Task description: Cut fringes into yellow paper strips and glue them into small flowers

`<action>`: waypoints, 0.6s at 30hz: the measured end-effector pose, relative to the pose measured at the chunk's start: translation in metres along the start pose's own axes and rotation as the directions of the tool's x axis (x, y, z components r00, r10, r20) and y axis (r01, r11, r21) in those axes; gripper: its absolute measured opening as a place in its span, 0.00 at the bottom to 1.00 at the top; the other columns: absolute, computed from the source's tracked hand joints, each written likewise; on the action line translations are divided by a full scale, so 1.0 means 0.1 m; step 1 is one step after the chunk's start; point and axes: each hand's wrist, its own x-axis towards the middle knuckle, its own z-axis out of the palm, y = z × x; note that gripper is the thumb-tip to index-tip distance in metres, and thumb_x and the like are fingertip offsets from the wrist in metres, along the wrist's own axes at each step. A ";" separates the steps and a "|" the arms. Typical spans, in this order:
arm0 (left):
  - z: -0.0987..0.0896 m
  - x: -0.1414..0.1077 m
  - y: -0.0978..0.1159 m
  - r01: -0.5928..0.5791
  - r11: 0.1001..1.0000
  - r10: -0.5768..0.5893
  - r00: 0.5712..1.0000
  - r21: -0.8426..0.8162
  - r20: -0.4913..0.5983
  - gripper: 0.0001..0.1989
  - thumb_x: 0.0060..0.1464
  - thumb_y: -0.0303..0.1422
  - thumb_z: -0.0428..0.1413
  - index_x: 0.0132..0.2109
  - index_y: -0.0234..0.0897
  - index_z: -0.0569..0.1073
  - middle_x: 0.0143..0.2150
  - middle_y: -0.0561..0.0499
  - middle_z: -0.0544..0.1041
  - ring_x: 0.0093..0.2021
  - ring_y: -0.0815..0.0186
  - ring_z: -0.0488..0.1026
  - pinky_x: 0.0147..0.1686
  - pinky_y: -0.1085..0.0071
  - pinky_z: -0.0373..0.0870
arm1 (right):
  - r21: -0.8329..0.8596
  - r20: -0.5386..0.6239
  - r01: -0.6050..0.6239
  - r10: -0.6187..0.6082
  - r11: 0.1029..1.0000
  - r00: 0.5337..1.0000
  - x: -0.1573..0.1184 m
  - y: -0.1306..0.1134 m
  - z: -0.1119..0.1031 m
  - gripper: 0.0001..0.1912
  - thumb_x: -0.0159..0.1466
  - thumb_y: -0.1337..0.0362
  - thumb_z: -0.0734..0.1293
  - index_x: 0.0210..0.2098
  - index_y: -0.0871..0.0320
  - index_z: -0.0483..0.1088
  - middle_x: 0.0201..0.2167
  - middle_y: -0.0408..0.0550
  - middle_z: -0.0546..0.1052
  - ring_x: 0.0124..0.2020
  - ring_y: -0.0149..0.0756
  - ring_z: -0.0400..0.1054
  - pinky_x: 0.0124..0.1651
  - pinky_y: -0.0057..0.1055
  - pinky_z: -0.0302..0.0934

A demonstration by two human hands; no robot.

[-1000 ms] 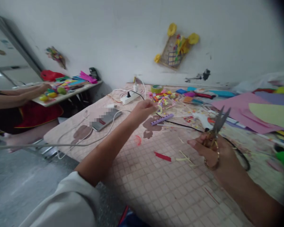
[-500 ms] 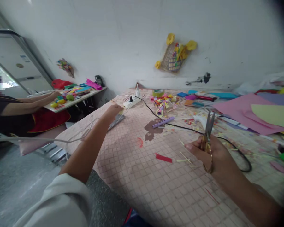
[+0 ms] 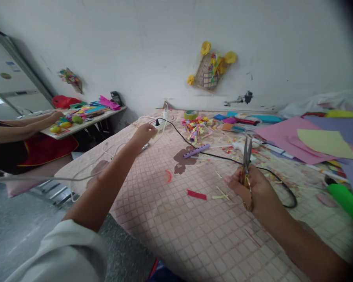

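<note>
Gold-handled scissors (image 3: pixel 246 168) are in my right hand (image 3: pixel 253 186), blades pointing up and slightly apart. My left hand (image 3: pixel 145 134) reaches far forward over the table, its fingers closed near a white power strip (image 3: pixel 162 125); a small pale piece shows at the fingertips, too small to name. Under that wrist lies a flat grey device (image 3: pixel 144 148), mostly hidden by the hand. Between the hands are a purple tube with dark dots (image 3: pixel 196 151), a red paper strip (image 3: pixel 197 194) and thin pale yellow strips (image 3: pixel 221 194).
A black cable (image 3: pixel 223 158) curves across the checked tablecloth (image 3: pixel 164 227). Behind it are coloured scraps (image 3: pixel 195 127) and green tape (image 3: pixel 191 114). Pink paper (image 3: pixel 285 137) and a green object (image 3: pixel 344 201) lie right. At left, another person's arms (image 3: pixel 32 125) rest over a second table (image 3: pixel 91 117).
The view has shifted slightly right. My left hand has moved a little toward the power strip and away from the grey device. My right hand still holds the scissors upright.
</note>
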 end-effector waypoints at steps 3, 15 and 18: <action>0.19 -0.15 0.24 -0.096 0.989 0.112 0.984 -0.111 0.142 0.03 0.52 0.28 0.53 0.34 0.31 0.69 0.31 0.51 0.71 0.29 0.73 0.66 0.31 0.75 0.64 | 0.010 0.008 0.035 -0.035 0.999 0.999 0.02 0.01 -0.01 0.15 0.53 0.63 0.70 0.26 0.54 0.56 0.17 0.33 0.59 0.17 0.25 0.51 0.20 0.25 0.48; 1.30 -0.44 0.73 -0.184 0.910 0.337 0.850 -0.371 0.405 0.05 0.47 0.30 0.56 0.30 0.33 0.67 0.34 0.51 0.70 0.39 0.68 0.67 0.40 0.72 0.62 | -0.040 -0.034 0.173 -0.174 0.984 0.984 0.16 0.13 -0.28 0.11 0.55 0.64 0.68 0.31 0.53 0.60 0.25 0.39 0.69 0.26 0.32 0.65 0.30 0.30 0.58; 1.32 -0.58 0.75 -0.163 0.901 0.354 0.811 -0.402 0.465 0.05 0.47 0.32 0.56 0.30 0.34 0.68 0.38 0.49 0.72 0.40 0.67 0.68 0.41 0.70 0.63 | -0.062 -0.039 0.169 -0.171 0.984 0.984 0.16 0.10 -0.37 0.09 0.58 0.61 0.66 0.30 0.53 0.59 0.19 0.37 0.67 0.22 0.32 0.64 0.28 0.30 0.58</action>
